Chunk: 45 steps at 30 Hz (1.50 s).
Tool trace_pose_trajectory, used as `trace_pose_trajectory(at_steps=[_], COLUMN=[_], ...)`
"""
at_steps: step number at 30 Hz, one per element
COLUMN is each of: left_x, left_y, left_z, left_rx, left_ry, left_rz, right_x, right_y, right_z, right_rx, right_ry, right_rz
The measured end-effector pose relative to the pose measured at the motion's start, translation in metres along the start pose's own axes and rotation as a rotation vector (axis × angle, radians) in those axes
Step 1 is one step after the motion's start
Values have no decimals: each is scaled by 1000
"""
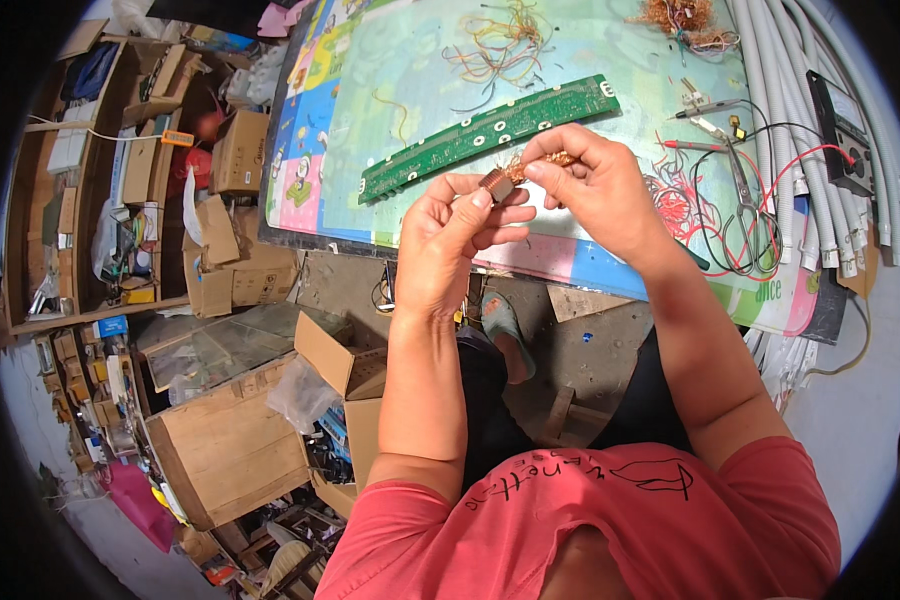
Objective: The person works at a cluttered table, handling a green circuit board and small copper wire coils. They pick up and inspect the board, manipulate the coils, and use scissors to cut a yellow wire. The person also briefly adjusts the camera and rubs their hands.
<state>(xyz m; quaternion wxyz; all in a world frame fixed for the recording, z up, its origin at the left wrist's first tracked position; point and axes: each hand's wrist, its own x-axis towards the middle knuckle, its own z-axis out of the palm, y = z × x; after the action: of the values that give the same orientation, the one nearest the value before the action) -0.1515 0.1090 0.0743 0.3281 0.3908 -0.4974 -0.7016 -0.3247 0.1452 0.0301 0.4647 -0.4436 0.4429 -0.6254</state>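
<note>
Between the fingers of my left hand (460, 225) is a small copper coil (496, 184), its turns stacked side by side. Copper wire (515, 168) runs from the coil toward my right hand (590, 180), whose thumb and forefinger pinch a bunched part of it. Both hands are close together over the near edge of the table. Just beyond them lies a long green circuit board (490, 133), slanting up to the right, with its near side partly hidden by my fingers.
Tangled thin wires (500, 45) and a copper wire heap (682, 20) lie farther back. To the right are scissors (742, 200), a multimeter (842, 135) with red and black leads, and long grey tubes (805, 110). Cardboard boxes (240, 150) and wooden shelves (90, 170) stand left.
</note>
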Motion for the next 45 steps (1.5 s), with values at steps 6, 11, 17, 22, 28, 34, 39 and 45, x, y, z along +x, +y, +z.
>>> trace_pose_trajectory(at_steps=[6,11,17,22,28,34,39,45], left_x=[2,1,2,3,7,7,9,13], left_y=[1,-1,-8,-15,-18,-21,-24,-29], left_z=[-1,0,0,-3,14,17,4,1], left_rx=[-12,29,8,-55,-52,-156,-297,-469], left_ry=[-36,0,79,131,115,-7,-8,-82], left_rz=[-60,-56,0,27,-6,-91,-113,-110], right_x=[0,0,0,0,3,5,6,4], right_y=[-2,-6,-3,-4,10,22,21,18], right_z=[-5,-7,-4,-2,3,1,0,1], right_rx=[84,72,106,126,51,26,21,-166], right_ry=[-46,-70,-93,-93,89,118,72,1], right_rz=[61,65,64,80,41,12,-6,-45])
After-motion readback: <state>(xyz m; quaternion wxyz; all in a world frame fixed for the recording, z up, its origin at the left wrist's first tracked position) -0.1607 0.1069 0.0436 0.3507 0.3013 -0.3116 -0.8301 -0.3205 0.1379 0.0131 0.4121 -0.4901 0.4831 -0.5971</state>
